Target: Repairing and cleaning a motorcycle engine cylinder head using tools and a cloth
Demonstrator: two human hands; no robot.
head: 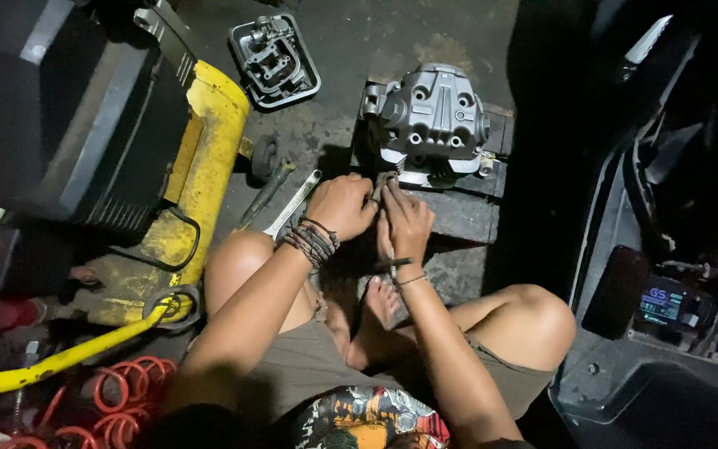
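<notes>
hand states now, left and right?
Left hand: closed, fingers curled at the engine part; contents hidden.
Right hand: closed on a thin metal tool.

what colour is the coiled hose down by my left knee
Red, the coiled hose shows in the head view at lower left, beside the yellow hose.
</notes>
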